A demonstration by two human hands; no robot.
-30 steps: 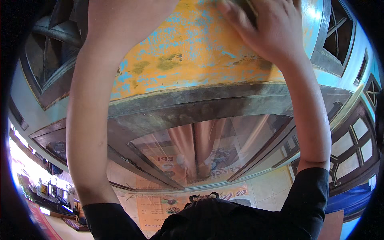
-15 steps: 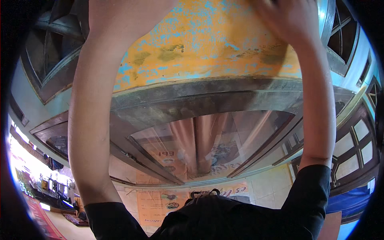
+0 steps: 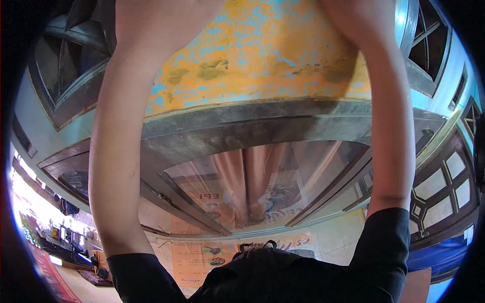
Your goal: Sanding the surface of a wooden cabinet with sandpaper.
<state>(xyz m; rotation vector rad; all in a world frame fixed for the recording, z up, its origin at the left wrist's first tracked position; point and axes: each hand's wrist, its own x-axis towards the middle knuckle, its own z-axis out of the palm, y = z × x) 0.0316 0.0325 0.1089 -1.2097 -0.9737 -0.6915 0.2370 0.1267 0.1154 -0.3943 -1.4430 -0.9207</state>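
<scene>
Plainly, an orange wall [image 3: 262,55] patched with blue is seen above the window [image 3: 192,177], edged below by a dark wooden frame [image 3: 242,123]. Against that wall, the left hand [image 3: 161,20] is raised above the window's left side, the right hand [image 3: 358,20] above its right. Both hands' fingers are cut off from view; whether they are spread, curled or gripping cannot be told.

The wall [image 3: 268,65] is blue-flecked orange, the curtain [image 3: 229,169] apparently pinkish-brown.
</scene>
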